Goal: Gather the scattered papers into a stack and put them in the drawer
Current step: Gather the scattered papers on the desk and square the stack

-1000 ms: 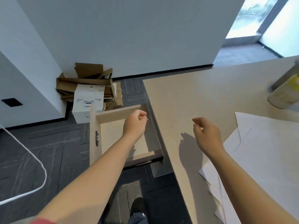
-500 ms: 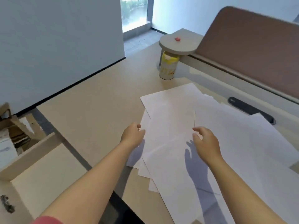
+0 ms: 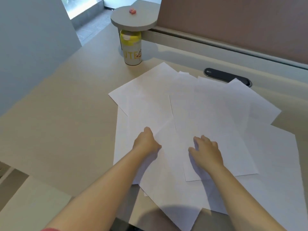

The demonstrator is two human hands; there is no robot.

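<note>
Several white paper sheets (image 3: pixel 208 114) lie spread and overlapping on the beige desk (image 3: pixel 66 114), some hanging over its near edge. My left hand (image 3: pixel 146 142) rests on the left part of the spread with its fingers curled against a sheet. My right hand (image 3: pixel 205 151) lies flat on a sheet in the middle, fingers apart and pressing down. Neither hand has lifted a sheet. The open drawer (image 3: pixel 25 205) shows at the lower left, below the desk edge; only its pale inside and a side wall are in view.
A yellow-capped bottle (image 3: pixel 132 47) stands at the back of the desk under a round grey shelf (image 3: pixel 133 20) with a small red thing on it. A black cable slot (image 3: pixel 227 77) lies behind the papers, below a brown partition (image 3: pixel 241 22).
The view swung from the open drawer to the desk. Both hands moved from above the drawer and desk edge down onto the papers; the right hand flattened out.
</note>
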